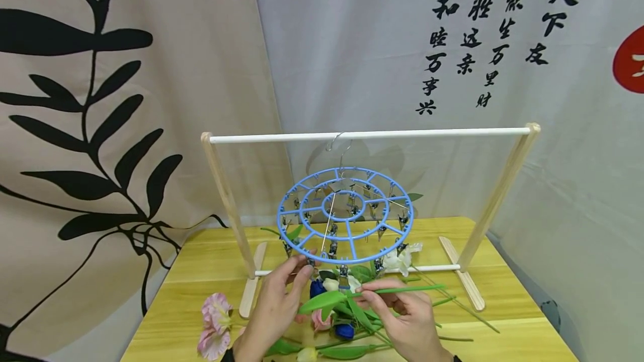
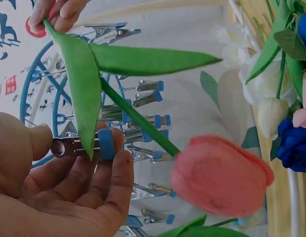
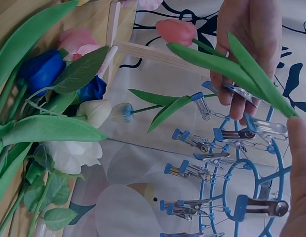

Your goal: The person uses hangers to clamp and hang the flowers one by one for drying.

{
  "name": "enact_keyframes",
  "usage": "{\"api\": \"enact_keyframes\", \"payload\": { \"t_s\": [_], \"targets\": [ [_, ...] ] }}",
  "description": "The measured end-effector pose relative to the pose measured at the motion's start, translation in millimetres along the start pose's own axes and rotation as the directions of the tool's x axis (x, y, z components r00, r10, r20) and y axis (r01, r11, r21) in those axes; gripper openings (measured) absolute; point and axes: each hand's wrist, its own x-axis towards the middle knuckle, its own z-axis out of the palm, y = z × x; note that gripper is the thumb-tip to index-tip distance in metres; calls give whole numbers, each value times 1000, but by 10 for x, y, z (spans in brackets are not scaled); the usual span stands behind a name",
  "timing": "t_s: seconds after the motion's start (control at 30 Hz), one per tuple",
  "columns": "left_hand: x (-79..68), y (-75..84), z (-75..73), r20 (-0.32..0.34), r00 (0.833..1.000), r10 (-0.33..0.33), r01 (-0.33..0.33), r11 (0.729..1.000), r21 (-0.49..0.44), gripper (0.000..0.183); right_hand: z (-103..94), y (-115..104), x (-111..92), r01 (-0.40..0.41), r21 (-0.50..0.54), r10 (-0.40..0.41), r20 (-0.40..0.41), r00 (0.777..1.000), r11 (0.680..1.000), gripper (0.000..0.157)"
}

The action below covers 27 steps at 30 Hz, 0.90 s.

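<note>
My left hand [image 1: 284, 289] is at the near left rim of a round blue clip hanger [image 1: 347, 261]. Between its thumb and fingers it pinches a metal clip [image 2: 66, 146] with blue tips. My right hand [image 1: 407, 312] pinches the green stem of a pink tulip [image 2: 219, 175] between thumb and fingertips. The tulip's long leaves [image 2: 81, 74] reach across to the clip, and one leaf tip overlaps it in the left wrist view. The pink bloom points away from the right hand. Several other clips [image 3: 187, 170] dangle from the hanger's rings.
A white bar [image 1: 427, 133] on wooden posts [image 1: 498, 200] carries the hanger. A pale blue tulip [image 3: 123, 112] hangs near its clips. On the table [image 1: 503, 339] lie blue roses [image 3: 42, 71], a white flower [image 1: 402, 258] and pink blooms [image 1: 215, 325]. Printed curtains stand behind.
</note>
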Motion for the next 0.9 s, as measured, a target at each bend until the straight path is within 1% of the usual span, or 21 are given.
{"api": "enact_keyframes", "payload": {
  "t_s": [0.1,0.17,0.4,0.53,0.67,0.8,0.9],
  "targets": [
    [13,12,13,8,1000,5,-5,1000,-17,19,30,2,9,-9,8,9,-4,1000,1000,42],
    [29,23,25,17,1000,15,-15,1000,-23,19,49,-6,16,-29,-7,29,-10,1000,1000,42],
    [78,66,28,49,998,29,-26,999,-48,20,84,-60,76,-105,-105,103,-31,994,989,41],
    [87,61,21,62,997,42,-38,997,-70,19,87,-98,104,-173,-129,170,-32,985,976,37],
    [70,58,31,68,997,35,-30,996,-82,13,103,-124,113,-235,-111,231,-41,972,966,32],
    [58,83,55,52,999,4,2,995,-101,11,130,-132,121,-285,-118,281,-53,958,951,27],
    [48,106,69,11,1000,-9,11,992,-122,14,153,-139,121,-321,-140,317,-51,947,937,22]
  ]
}}
